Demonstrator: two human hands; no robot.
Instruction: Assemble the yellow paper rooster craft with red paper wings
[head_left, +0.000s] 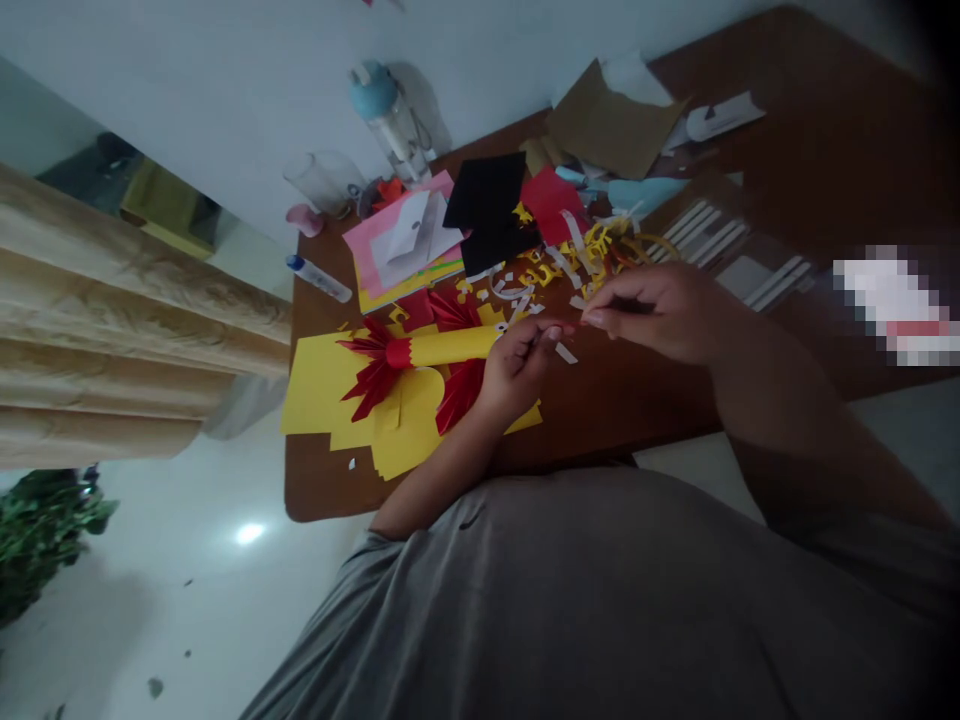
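"Yellow tube (450, 346), red fringe (371, 365) at one end: where does it lie?"

"On yellow sheets (322, 390), just beside the left hand (517, 368), within easy reach."

"Hand state?"

"Left hand closed in a fingertip pinch, apparently on a white strip (566, 352), as suits so narrow a piece. Right hand (652, 315) also pinched; its contents cannot be told."
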